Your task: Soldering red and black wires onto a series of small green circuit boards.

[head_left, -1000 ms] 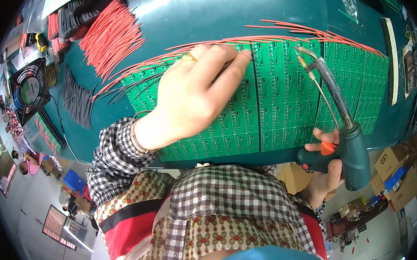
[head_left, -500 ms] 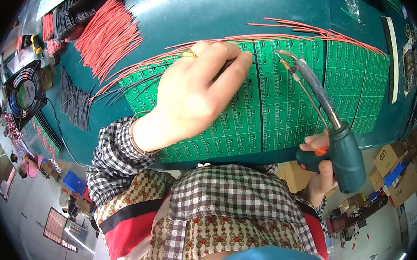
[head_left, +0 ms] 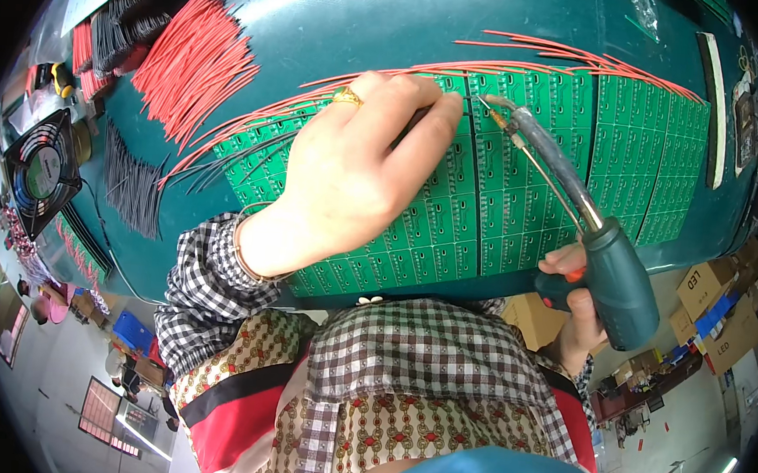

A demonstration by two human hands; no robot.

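Observation:
Panels of green circuit boards (head_left: 522,203) lie side by side across the table. My left hand (head_left: 357,169) rests over the left panels, its fingers pinched near their far edge. A thin dark wire end (head_left: 471,97) shows at the fingertips; most of it is hidden by the hand. My right hand (head_left: 580,316) grips a dark green soldering gun (head_left: 622,284) by its handle. The gun's bent tip and thin feed tube point left, just right of my left fingertips. Red wires (head_left: 532,65) lie along the panels' far edge, and a few black wires (head_left: 253,153) run under my left hand.
At the far left are a thick bundle of red wires (head_left: 196,65), a bundle of black wires (head_left: 132,180) and a small black fan (head_left: 42,172). A pale strip (head_left: 713,110) lies right of the panels. Cardboard boxes (head_left: 724,322) stand beyond the table at right.
The soldering gun has moved left, its tip now close to my left fingertips. My left hand has stayed in nearly the same place.

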